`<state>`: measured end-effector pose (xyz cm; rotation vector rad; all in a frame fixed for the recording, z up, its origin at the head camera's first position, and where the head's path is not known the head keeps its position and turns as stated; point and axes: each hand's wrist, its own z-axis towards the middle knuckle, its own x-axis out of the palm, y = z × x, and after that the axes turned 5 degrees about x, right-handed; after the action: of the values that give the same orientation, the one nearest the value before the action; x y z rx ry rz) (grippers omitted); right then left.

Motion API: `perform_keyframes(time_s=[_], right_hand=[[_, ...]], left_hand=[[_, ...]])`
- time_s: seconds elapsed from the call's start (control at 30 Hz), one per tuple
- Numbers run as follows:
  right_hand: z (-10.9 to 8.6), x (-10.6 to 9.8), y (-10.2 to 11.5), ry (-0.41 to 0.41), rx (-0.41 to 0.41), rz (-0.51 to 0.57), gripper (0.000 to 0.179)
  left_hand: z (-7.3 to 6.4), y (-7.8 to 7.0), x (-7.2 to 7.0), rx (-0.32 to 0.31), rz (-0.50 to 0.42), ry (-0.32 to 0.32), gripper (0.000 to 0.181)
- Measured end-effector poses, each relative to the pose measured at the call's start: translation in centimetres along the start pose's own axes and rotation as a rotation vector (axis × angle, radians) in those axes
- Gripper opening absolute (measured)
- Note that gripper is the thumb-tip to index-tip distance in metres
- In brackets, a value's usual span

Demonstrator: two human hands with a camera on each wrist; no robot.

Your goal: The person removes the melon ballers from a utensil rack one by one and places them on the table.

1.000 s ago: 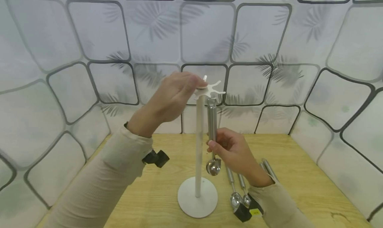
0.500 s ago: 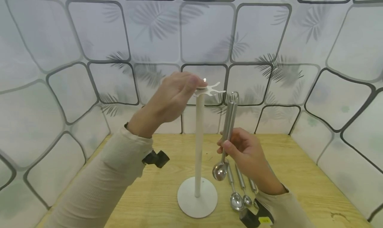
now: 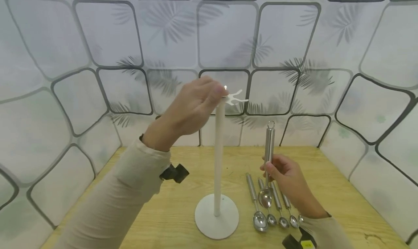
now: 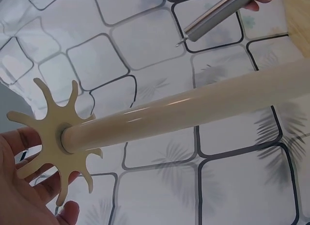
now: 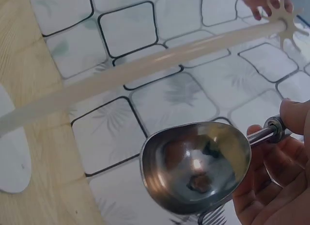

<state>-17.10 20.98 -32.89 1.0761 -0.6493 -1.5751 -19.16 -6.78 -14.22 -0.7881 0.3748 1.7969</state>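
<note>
A white stand with a round base (image 3: 217, 223) rises on a slim pole (image 3: 218, 162) to a star-shaped ring of hooks (image 3: 236, 98). My left hand (image 3: 196, 105) holds it at the very top, its fingers curled about the hooks in the left wrist view. To the right of the pole, my right hand (image 3: 289, 176) pinches a shiny metal ice cream scoop (image 3: 269, 143) low on its handle. The scoop stands nearly upright, hanging ring up and bowl (image 5: 193, 162) down. That bowl faces the right wrist camera and looks bare inside.
Several more metal scoops (image 3: 260, 220) lie side by side on the wooden table (image 3: 169, 191), below the held scoop and partly behind the right forearm. Patterned curtain walls (image 3: 225, 35) enclose the table at the back and both sides.
My right hand has carried the scoop rightward and down, away from the hooks, so its ring is now well below them. The left hand stays on top of the stand.
</note>
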Motion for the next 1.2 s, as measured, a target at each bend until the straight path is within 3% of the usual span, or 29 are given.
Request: perform_keyframes(time_s=[0.1,0.3,0.37,0.63,0.93,1.2], right_hand=[[-0.4,-0.7,-1.4,-0.016,0.076,-0.014,0.022],[-1.1,-2.5,-3.7,-0.017,0.178,-0.058,0.029],[-1.3,-3.2,-4.2,-0.017,0.209,-0.068,0.032],[-1.9,-5.8,-6.5,-0.035,0.347,-0.114,0.038],[-1.6,-9.2,-9.7,-0.015,0.452,-0.146,0.050],[-2.1,-12.0,-12.2,0.020,0.565,-0.193,0.057]], left_hand=[[0.1,-0.1,0.3,0.043,0.014,-0.011,0.055],[0.0,-0.2,0.7,0.129,0.033,-0.050,0.024],[0.0,-0.1,0.8,0.140,0.030,-0.065,0.024],[0.0,-0.1,0.6,0.121,0.046,-0.073,0.023],[0.3,-0.3,-0.4,0.086,0.054,-0.025,0.022],[0.3,-0.4,-0.3,0.112,0.066,-0.011,0.027]])
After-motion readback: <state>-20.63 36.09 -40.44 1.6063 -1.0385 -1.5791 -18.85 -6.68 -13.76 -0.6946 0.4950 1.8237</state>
